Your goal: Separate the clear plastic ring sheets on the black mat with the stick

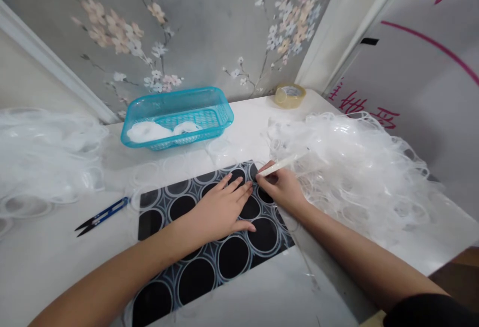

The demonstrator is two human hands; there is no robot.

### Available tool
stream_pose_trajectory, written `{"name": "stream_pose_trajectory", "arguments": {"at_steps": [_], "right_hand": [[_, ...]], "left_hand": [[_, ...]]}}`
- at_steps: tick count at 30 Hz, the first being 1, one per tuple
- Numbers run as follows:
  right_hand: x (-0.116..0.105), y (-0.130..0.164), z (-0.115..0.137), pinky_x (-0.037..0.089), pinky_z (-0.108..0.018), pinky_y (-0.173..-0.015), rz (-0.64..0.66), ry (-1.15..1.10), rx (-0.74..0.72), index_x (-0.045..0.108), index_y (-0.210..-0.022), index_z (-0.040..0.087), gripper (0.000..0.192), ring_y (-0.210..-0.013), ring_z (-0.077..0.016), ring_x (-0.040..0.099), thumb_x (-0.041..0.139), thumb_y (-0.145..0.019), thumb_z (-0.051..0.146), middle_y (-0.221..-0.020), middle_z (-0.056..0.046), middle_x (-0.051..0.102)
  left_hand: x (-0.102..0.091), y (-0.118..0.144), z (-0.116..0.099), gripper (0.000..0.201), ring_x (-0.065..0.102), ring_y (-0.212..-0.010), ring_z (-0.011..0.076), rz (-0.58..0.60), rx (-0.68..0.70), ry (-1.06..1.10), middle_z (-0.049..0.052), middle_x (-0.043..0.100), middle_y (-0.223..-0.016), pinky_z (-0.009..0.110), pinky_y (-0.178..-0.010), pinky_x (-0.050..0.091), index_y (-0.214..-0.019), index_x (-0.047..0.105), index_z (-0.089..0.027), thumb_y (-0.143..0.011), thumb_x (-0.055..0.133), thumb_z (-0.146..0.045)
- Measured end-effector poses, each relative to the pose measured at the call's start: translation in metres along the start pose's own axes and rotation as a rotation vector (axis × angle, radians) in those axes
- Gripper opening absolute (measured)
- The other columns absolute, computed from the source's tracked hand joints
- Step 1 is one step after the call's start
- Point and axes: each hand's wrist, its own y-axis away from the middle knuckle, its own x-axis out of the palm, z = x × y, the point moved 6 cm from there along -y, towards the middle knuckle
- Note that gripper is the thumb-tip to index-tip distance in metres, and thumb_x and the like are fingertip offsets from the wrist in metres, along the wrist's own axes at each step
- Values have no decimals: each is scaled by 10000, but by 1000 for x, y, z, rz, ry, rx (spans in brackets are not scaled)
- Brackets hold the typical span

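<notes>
The left hand (220,210) is laid flat, fingers spread, on a clear plastic sheet of rings (209,247) over a black mat (149,222). At its 2 o'clock, a white pen-shaped tool (279,165) is pinched by the right hand (282,190), its tip touching the sheet just beyond the left fingertips. Blue snips (101,216) lie at 9 o'clock.
</notes>
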Motion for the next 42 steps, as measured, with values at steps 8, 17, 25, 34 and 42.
{"name": "stream_pose_trajectory", "arguments": {"at_steps": [8,17,25,34,42], "right_hand": [[17,27,24,166,-572,-1136,109,585,-549,611,-940,214,190,-1252,-293,483,490,-848,100,-1101,-64,700],[-111,-23,8,429,-475,-887,-690,443,-154,555,-734,202,148,-924,-264,602,517,-862,263,-814,-75,676],[-22,13,35,503,-379,-851,62,-976,428,562,-681,228,230,-848,-221,684,765,-653,331,-736,-23,694],[-1,46,105,459,-374,-984,534,-1346,523,622,-767,239,70,-848,-169,698,686,-739,240,-775,14,727],[-11,60,115,447,-383,-979,565,-1443,565,605,-750,233,74,-777,-164,700,676,-734,227,-720,27,716]], "left_hand": [[1,0,-5,837,313,-1372,323,-4,-34,11,169,371,-1458,464,-1147,162,-1416,385,-34,-876,487,-665],[-2,-2,-6,826,292,-1385,314,66,-54,52,157,325,-1477,460,-1157,164,-1413,407,-59,-872,483,-678],[-50,42,20,696,378,-1339,313,66,-247,162,165,409,-1434,454,-1127,255,-1394,445,-82,-906,525,-571],[-105,73,20,275,663,-945,175,-221,-248,1118,31,718,-1004,273,-839,511,-1071,683,-197,-904,592,-395],[-120,82,10,142,692,-738,125,-262,-97,1399,11,728,-732,243,-828,526,-865,728,-165,-903,627,-258]]}}
